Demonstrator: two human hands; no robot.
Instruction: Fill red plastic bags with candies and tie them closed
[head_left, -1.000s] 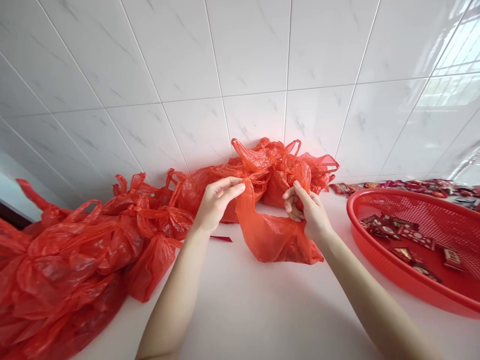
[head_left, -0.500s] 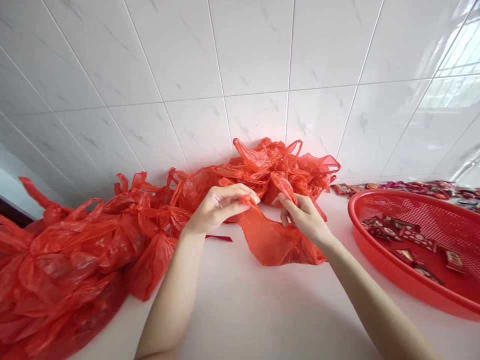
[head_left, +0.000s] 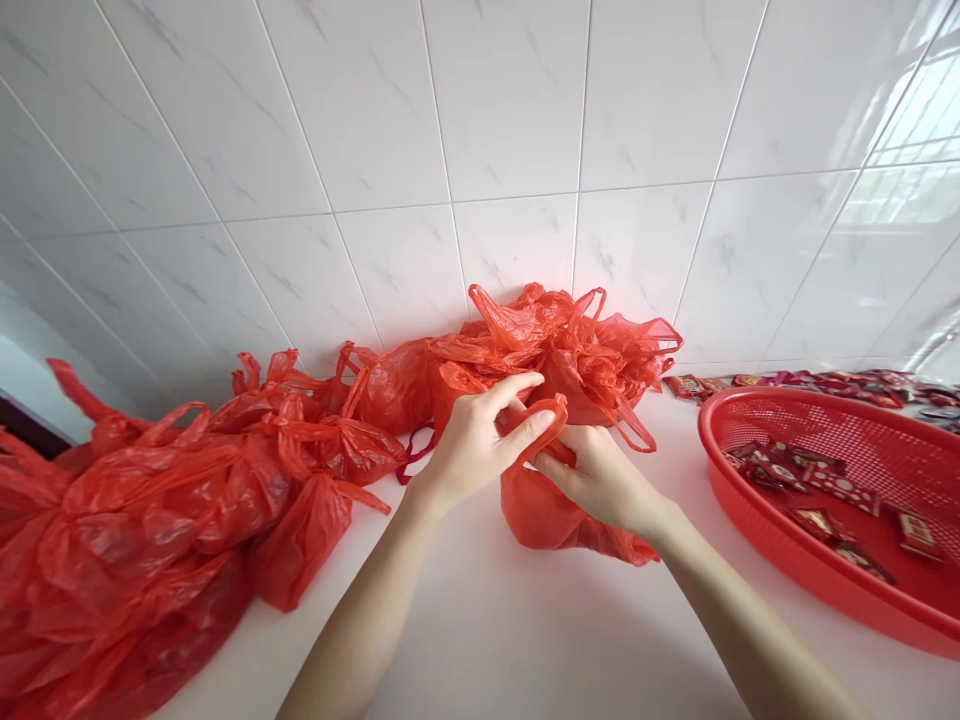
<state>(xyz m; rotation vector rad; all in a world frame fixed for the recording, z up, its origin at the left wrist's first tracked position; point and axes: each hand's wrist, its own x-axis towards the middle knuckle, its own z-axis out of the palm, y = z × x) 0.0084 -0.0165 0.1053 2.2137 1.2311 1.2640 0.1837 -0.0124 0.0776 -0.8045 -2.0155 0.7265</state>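
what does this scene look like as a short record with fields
left grip: pinching a thin red plastic bag
right grip: against the same bag, fingertips partly hidden
surface: plain white tabletop
left side: heaped red plastic bags
back: more red plastic bags, before glossy white tiles
right side: wide red plastic basket with perforated walls, holding small dark-red wrapped packets

I hold a thin, see-through red plastic bag (head_left: 544,512) with its top bunched between my left fingers (head_left: 537,424) and right fingers (head_left: 553,472). A twisted end of film pokes up beside my left thumb. Below, the rounded, creased body sags over the white surface (head_left: 525,630), its lower edge tapering rightward to a crumpled corner under my right wrist.
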